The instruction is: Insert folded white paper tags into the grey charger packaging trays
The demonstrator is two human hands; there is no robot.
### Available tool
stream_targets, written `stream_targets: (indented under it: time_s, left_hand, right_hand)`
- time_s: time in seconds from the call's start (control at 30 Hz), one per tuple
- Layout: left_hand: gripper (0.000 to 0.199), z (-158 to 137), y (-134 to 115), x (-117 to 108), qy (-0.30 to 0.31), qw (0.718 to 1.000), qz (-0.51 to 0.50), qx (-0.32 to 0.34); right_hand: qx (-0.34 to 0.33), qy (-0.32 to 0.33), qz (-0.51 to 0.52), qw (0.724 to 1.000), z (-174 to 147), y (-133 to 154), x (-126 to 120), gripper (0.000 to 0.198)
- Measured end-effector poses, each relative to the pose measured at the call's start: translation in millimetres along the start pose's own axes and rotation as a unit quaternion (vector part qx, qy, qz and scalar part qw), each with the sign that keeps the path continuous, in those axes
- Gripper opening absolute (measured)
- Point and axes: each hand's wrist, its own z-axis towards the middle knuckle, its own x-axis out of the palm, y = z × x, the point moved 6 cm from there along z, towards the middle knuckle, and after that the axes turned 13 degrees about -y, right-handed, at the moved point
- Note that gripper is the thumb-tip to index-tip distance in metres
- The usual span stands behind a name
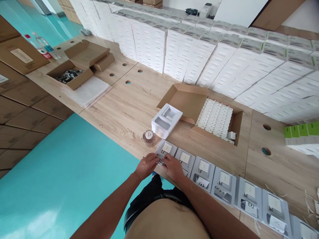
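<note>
My left hand (147,165) and my right hand (172,167) meet over the near end of the leftmost grey plastic tray (171,148). Between their closed fingertips is a small coiled cable (160,159), pale and shiny, partly hidden by the fingers. A white square charger block (167,147) sits in the far recess of that tray. Just right of it, my right hand partly covers a second tray (188,166) with a similar white block (184,157). Beyond my left hand stands a round clear jar (149,138) with a white label on its lid.
More filled trays (225,184) run along the table edge to the right. Stacked empty trays (166,120) stand by an open carton (238,127) of white blocks. Another open carton (71,77) lies far left. White boxes (147,46) form a wall behind; brown cartons (27,106) are stacked left.
</note>
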Motion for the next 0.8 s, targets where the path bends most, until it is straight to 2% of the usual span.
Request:
stream_targets:
  time_s: [0.1, 0.2, 0.33, 0.4, 0.57, 0.63, 0.7, 0.73, 0.77, 0.8]
  left_hand:
    - [0.027, 0, -1, 4, 0.014, 1.000, 0.013, 0.011]
    - [0.030, -5, -2, 10, 0.015, 0.999, 0.030, 0.002]
    - [0.036, -13, -1, 17, 0.022, 0.999, 0.029, -0.004]
    - [0.039, -15, 0, 20, 0.032, 0.999, 0.021, -0.002]
    - [0.043, -20, -10, 20, 0.057, 0.997, 0.041, -0.008]
    - [0.041, -21, -18, 15, 0.051, 0.996, 0.073, -0.014]
    - [0.035, -18, -22, 10, 0.048, 0.994, 0.101, -0.017]
    - [0.032, -16, -18, 8, 0.064, 0.994, 0.068, -0.053]
    - [0.029, -13, -12, 5, 0.081, 0.991, 0.029, -0.100]
    - [0.029, -9, -7, -4, 0.070, 0.990, 0.036, -0.115]
  right_hand:
    - [-0.014, -0.037, 0.002, 0.999, 1, 4, -2, 0.019]
    - [-0.038, -0.057, 0.010, 0.998, -12, 5, -5, 0.020]
    - [-0.118, -0.056, 0.005, 0.991, -39, 10, -2, 0.037]
    - [-0.137, -0.057, -0.011, 0.989, -45, 12, 1, 0.043]
    - [-0.113, -0.043, -0.017, 0.993, -40, 15, 11, 0.038]
    - [-0.109, -0.060, 0.014, 0.992, -37, 20, 8, 0.040]
    - [-0.076, -0.102, 0.084, 0.988, -29, 22, -1, 0.045]
    - [-0.065, -0.119, 0.140, 0.981, -21, 23, -7, 0.043]
    - [-0.021, -0.139, 0.187, 0.972, -12, 22, -14, 0.039]
    - [-0.032, -0.155, 0.201, 0.967, -2, 28, -22, 0.034]
